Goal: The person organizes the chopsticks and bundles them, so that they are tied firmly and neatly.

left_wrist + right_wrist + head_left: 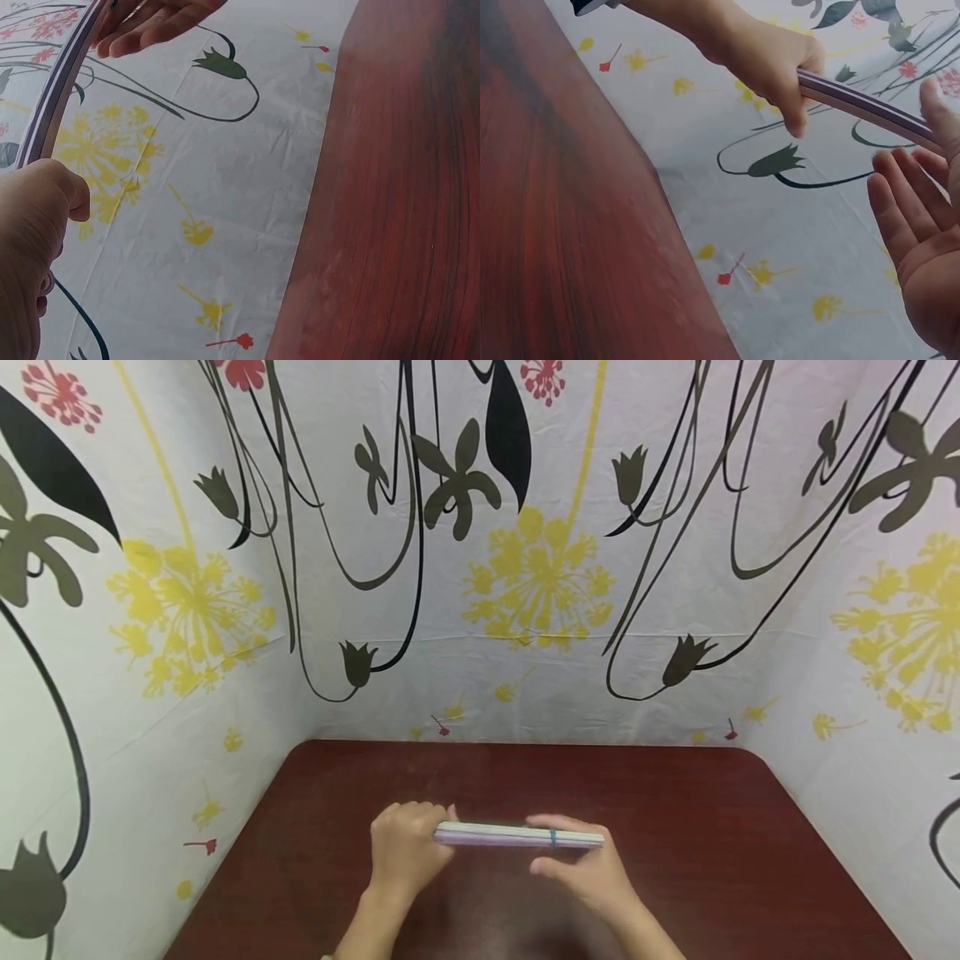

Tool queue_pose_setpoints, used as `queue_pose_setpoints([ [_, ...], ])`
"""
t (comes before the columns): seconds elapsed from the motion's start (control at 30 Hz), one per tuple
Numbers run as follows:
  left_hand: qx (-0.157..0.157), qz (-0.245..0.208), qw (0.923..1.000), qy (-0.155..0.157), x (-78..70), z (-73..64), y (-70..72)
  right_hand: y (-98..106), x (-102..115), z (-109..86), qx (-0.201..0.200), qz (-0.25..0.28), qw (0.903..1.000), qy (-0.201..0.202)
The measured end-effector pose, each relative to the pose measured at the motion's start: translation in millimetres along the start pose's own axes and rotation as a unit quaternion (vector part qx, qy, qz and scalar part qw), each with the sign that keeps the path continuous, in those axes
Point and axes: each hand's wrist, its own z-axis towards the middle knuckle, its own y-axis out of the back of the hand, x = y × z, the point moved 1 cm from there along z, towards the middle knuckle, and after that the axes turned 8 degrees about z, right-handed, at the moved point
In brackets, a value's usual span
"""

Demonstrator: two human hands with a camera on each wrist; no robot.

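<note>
A long, thin bundle of layered pale green and lilac strips (495,836) is held level above the table. A narrow blue band (553,838) goes round it near its right end. My left hand (408,843) grips the left end, fingers curled over it; the left wrist view shows the same bundle (61,90) rising from that fist (34,225). At the other end my right hand (581,860) has its thumb and fingers spread apart around the bundle. In the right wrist view the right hand's (930,255) fingers are nearly straight beside the bundle (870,111).
A dark red-brown wooden table (510,777) with rounded far corners lies below the hands. White cloth (450,610) printed with yellow, red and dark plants surrounds it at the back and both sides.
</note>
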Motion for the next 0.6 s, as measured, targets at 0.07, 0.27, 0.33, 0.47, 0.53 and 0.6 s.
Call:
queue_pose_setpoints([
  [0.07, 0.000, 0.009, 1.0000, -0.004, 2.2, -0.4, 0.1, 5.0, 0.2, 0.1, -0.012, 0.006, 0.9994, 0.031],
  [0.27, -0.002, 0.021, 0.9997, -0.012, 8.6, -3.3, -2.2, 14.9, 8.7, 3.2, -0.029, 0.013, 0.9971, 0.069],
  [0.33, -0.002, 0.022, 0.9997, -0.013, 8.9, -3.5, -2.6, 15.1, 10.0, 4.3, -0.023, 0.002, 0.9980, 0.058],
  [0.47, 0.002, 0.020, 0.9998, -0.008, 6.7, -3.1, -2.6, 15.4, 8.7, 4.7, -0.022, -0.012, 0.9991, 0.035],
  [0.53, 0.010, 0.016, 0.9998, -0.004, 4.0, -2.8, -2.2, 14.7, 8.0, 4.0, -0.026, -0.019, 0.9993, 0.018],
  [0.6, 0.019, 0.011, 0.9998, -0.003, 0.6, -2.7, -1.9, 12.9, 7.4, 3.2, -0.024, -0.019, 0.9995, 0.004],
])
